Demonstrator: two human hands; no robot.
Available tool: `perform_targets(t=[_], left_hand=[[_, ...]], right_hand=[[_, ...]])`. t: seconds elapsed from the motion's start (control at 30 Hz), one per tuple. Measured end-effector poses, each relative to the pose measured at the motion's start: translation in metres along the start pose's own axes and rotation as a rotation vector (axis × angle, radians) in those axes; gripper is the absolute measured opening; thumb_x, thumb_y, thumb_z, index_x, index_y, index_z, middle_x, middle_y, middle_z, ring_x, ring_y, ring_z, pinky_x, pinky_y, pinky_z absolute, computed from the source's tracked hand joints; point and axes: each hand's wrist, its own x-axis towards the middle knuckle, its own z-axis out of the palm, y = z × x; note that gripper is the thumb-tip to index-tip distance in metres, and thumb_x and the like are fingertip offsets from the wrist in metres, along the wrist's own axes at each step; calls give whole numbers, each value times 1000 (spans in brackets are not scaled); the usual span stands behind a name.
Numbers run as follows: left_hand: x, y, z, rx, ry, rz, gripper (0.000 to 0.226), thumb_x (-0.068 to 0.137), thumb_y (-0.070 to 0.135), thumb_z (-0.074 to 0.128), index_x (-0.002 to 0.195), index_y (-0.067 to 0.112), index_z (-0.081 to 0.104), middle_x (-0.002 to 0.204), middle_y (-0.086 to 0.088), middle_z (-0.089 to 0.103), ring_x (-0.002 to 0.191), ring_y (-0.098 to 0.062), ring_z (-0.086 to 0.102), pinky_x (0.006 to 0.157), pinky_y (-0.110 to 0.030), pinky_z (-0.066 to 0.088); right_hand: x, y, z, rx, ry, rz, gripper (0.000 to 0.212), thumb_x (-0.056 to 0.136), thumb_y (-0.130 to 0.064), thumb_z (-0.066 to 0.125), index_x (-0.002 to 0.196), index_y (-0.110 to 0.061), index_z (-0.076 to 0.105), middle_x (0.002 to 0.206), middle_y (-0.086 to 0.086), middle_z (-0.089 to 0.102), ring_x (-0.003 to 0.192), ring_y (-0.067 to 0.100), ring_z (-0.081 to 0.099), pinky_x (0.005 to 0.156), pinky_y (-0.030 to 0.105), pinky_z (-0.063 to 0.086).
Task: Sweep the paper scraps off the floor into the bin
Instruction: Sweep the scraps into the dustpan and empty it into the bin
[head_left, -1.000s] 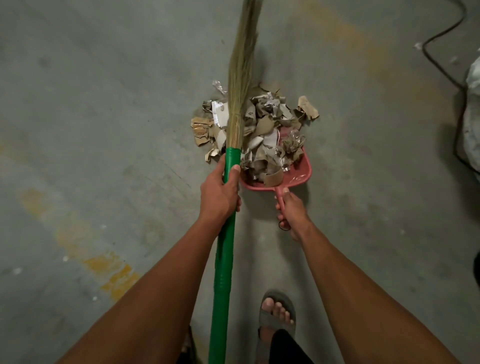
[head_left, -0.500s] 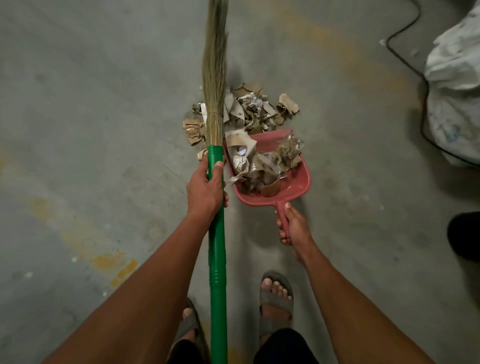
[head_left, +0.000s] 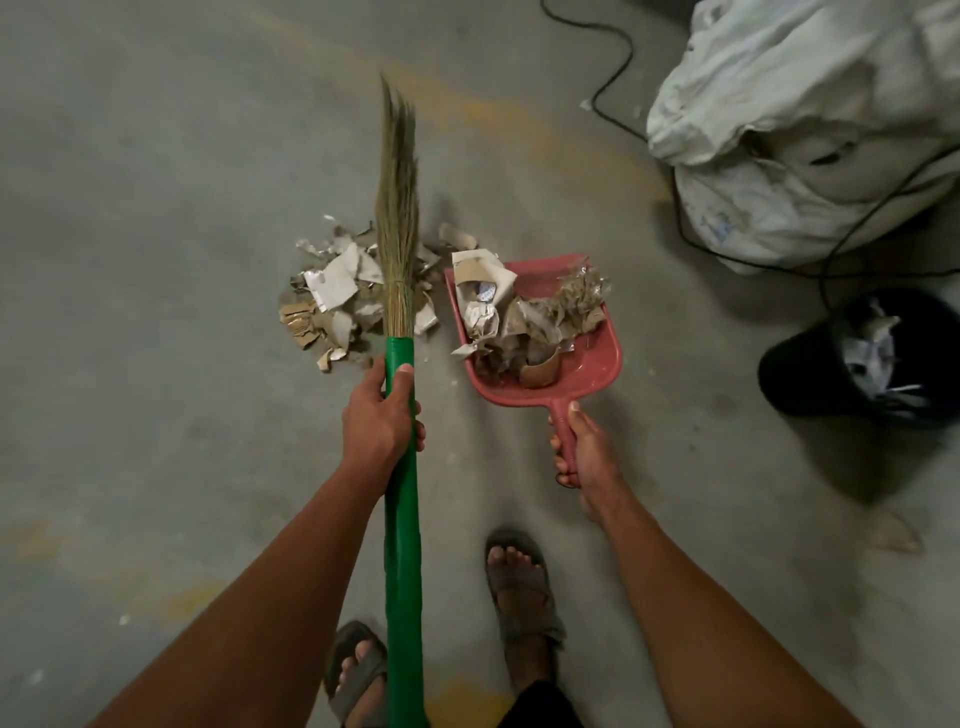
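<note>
Just past the right hand, whose fingers are curled tight round its handle, the full dustpan could be tipped and scraps spilled before the bin is reached, while the broom is gripped by the left hand.

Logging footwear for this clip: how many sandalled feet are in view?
2: the left foot beside the green broom handle at the bottom edge, the right foot below the red dustpan. None seem hidden.

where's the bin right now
In the head view the black bin stands on the floor at the right edge, below the white sack and right of the loaded red dustpan.
</note>
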Motion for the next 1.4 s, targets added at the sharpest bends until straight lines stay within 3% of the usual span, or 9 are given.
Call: perform_targets(t=[0.5, 0.8, 0.93, 1.23, 1.4], left_hand=[[-72, 51, 211, 172, -319, 3, 53, 111, 41, 52, 161, 28, 42, 88, -14, 63, 56, -20, 61, 48, -31, 55], [-94, 53, 317, 338, -421, -45, 50, 112, 38, 52, 159, 21, 46, 90, -16, 66, 60, -21, 62, 47, -28, 55], [-93, 53, 358, 442, -462, -69, 50, 111, 37, 53, 156, 16, 49, 88, -16, 67, 58, -21, 63, 47, -30, 55], [-92, 58, 415, 538, -520, -130, 50, 111, 37, 54, 155, 14, 49, 91, -17, 66, 61, -22, 63, 50, -32, 54], [-91, 62, 423, 575, -523, -138, 48, 111, 36, 54, 154, 15, 50, 94, -19, 68, 60, -23, 64, 52, -34, 56]], right_hand=[[-33, -29, -216, 260, 314, -22, 41, 108, -52, 40, 105, -17, 62, 69, -2, 57, 45, 11, 39, 38, 21, 29], [-30, -39, -349, 320, 538, 9, 37, 109, -45, 44, 102, -15, 63, 69, -2, 56, 40, 8, 39, 36, 18, 29], [-17, -49, -401, 300, 634, 53, 39, 107, -47, 47, 98, -14, 67, 71, -2, 59, 42, 8, 39, 39, 18, 29], [10, -106, -482, 146, 629, 207, 41, 103, -49, 52, 92, -14, 71, 69, -2, 65, 41, 9, 39, 37, 18, 30], [7, -158, -520, -133, 596, 252, 35, 102, -45, 57, 96, -14, 73, 74, 2, 74, 43, 9, 44, 37, 19, 35]])
